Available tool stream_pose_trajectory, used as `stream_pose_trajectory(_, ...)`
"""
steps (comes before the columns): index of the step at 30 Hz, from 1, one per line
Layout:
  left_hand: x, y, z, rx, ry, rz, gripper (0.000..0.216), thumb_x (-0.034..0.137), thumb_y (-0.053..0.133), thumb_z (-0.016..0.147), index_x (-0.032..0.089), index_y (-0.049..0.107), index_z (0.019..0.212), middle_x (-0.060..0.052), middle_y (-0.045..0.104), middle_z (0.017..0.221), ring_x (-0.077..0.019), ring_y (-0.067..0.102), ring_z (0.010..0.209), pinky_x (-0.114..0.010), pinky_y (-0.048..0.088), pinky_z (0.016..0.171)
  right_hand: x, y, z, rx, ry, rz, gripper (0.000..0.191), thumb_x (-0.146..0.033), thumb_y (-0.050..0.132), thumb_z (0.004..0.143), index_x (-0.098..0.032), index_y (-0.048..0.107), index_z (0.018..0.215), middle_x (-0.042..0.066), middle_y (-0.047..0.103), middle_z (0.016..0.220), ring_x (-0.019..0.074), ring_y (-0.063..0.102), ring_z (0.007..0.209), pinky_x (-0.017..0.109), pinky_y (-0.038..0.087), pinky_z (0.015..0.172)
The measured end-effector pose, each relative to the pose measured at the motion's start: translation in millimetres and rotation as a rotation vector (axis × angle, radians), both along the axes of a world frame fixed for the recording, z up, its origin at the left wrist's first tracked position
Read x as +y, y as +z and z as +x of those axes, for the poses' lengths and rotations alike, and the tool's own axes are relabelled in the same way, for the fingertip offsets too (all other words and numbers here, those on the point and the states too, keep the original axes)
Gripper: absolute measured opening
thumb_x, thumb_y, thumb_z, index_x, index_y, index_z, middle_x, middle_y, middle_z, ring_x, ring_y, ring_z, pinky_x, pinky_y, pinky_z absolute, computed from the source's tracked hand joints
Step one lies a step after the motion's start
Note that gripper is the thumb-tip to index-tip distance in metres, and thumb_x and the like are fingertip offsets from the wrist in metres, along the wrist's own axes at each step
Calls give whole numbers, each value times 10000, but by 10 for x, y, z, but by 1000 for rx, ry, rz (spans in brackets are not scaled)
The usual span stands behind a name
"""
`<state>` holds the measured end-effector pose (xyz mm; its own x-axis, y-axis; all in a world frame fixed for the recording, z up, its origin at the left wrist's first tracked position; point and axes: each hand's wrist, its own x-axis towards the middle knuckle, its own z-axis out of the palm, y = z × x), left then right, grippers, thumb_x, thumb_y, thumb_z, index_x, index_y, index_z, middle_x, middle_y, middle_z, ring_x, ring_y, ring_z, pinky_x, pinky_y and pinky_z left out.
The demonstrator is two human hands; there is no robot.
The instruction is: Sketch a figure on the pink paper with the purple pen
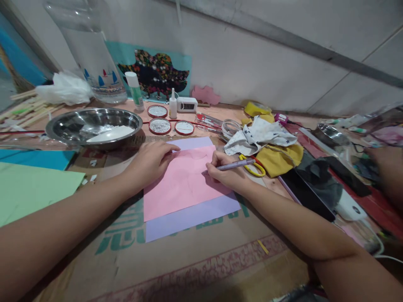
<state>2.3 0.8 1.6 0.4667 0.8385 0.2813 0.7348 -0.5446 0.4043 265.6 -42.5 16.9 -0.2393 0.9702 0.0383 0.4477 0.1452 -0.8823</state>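
Note:
A pink sheet of paper (176, 188) lies over a larger lilac sheet (192, 220), both on flat cardboard (151, 264). Faint curved lines show on the pink paper. My left hand (154, 161) rests flat on the upper left of the sheets, fingers stretched out. In my right hand (225, 170) is a pen (236, 164), gripped between thumb and fingers, with its tip at the right part of the pink sheet. Just beyond the right wrist lie scissors with yellow handles (256, 171), partly covered by cloth.
A steel bowl (94, 115) stands at the left, near green paper (34, 188). Behind are a glue stick (134, 92), a small white bottle (173, 105) and round dishes of beads (160, 126). Crumpled cloth (264, 134) and a phone (307, 195) lie right. Another person's hand (387, 167) is blurred at far right.

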Motion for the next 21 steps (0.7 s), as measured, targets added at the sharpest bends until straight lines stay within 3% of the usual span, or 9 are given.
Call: stream_pose_trajectory(21, 5, -17, -11, 5, -5, -10, 365, 386, 464, 1037, 221, 730, 1225, -102, 766, 1074, -290, 679, 1001, -444, 465, 925, -4, 12, -7, -74, -13, -4, 264, -347, 609, 850, -255, 406, 708, -69, 538, 475, 105, 495, 405, 215, 332, 438)
